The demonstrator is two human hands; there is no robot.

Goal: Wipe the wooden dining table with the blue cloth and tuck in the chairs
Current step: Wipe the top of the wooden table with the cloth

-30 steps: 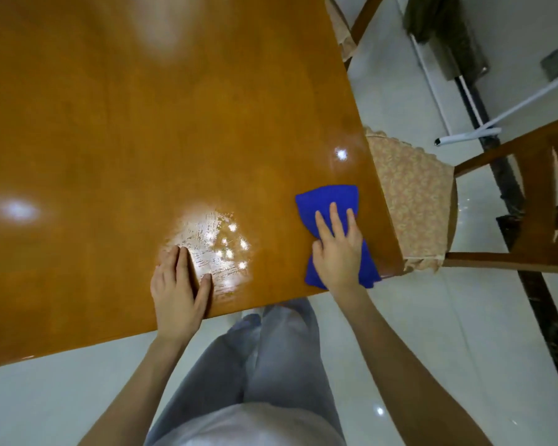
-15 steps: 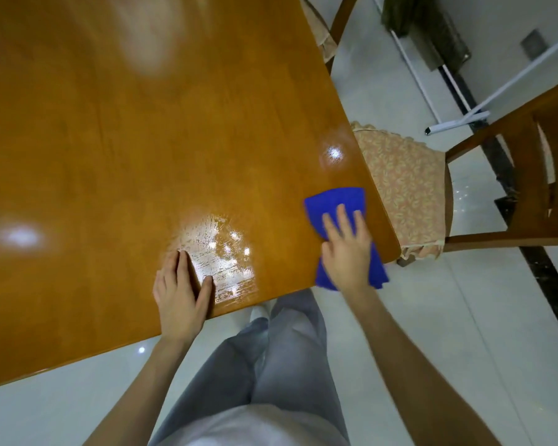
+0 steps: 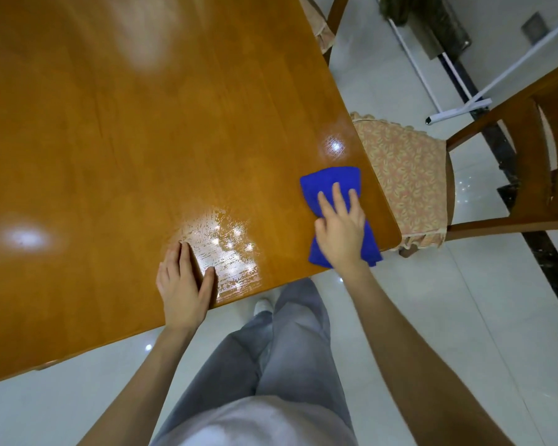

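The glossy wooden dining table (image 3: pixel 142 140) fills the upper left of the view. My right hand (image 3: pixel 340 230) presses flat on the blue cloth (image 3: pixel 331 183) at the table's near right corner, with the cloth's lower end hanging just over the near edge. My left hand (image 3: pixel 182 283) rests flat on the table's near edge, fingers together, holding nothing. A wooden chair (image 3: pixel 529 162) with a patterned seat cushion (image 3: pixel 403 178) stands at the table's right side, its seat partly under the tabletop. A second chair (image 3: pixel 322 24) shows at the far right edge.
Bright light reflections and a streaky wet patch (image 3: pixel 226 252) lie on the tabletop beside my left hand. White floor tiles (image 3: pixel 432 310) surround the table. A white pole (image 3: pixel 455 109) lies on the floor behind the chair. My grey-trousered legs (image 3: pixel 281 349) stand at the near edge.
My right hand slid the blue cloth slightly right and toward the near corner, then a little back onto the table. My left hand stayed planted on the near edge.
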